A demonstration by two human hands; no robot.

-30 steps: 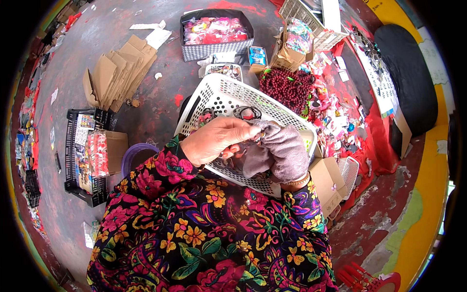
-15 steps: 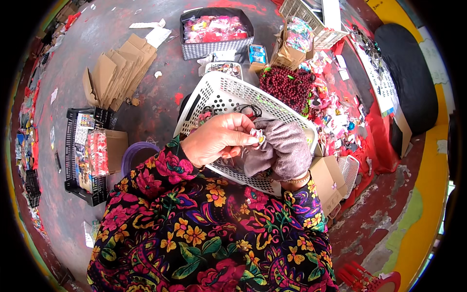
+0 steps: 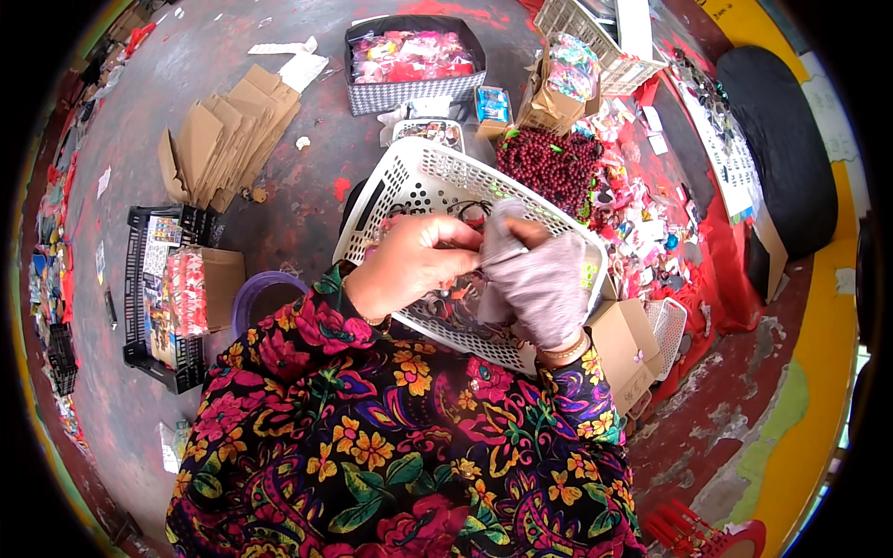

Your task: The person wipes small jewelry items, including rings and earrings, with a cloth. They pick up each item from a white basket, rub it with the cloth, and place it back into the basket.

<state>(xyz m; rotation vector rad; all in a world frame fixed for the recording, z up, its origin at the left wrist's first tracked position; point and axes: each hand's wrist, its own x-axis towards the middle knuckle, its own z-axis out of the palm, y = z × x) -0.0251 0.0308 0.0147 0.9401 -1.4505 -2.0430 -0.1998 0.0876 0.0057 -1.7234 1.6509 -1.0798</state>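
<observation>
- One black plastic crate (image 3: 136,298) stands far left on the floor (image 3: 121,418), and we see a pack of red-and-white goods (image 3: 189,296) and a brown carton (image 3: 223,284) at its right side.
- Beyond it, folded cardboard sheets (image 3: 228,149) lean together in a fan.
- Next comes a round purple bucket (image 3: 249,302), just beside our flowered sleeve (image 3: 307,316).
- Our left hand (image 3: 405,265) is over the basket, thumb and fingertips drawn together against the cloth; we cannot tell what, if anything, sits between them.
- Farther off, a checked fabric bin (image 3: 414,98) is full of pink, red and yellow goods in clear wrapping.
- Below our hands sits a white perforated basket (image 3: 383,191), with black loops (image 3: 473,210) and a jumble of small pieces inside, partly hidden.
- Our right hand (image 3: 532,232) is wrapped in a greyish-mauve cloth (image 3: 549,288), meeting the left above the basket; the folds hide most fingers, so we cannot tell how tightly it closes.
- Past the basket's far right side lie dark red bead strands (image 3: 549,172).
- Farther right, small trinkets (image 3: 642,219) are heaped beside red fabric (image 3: 730,288).
</observation>
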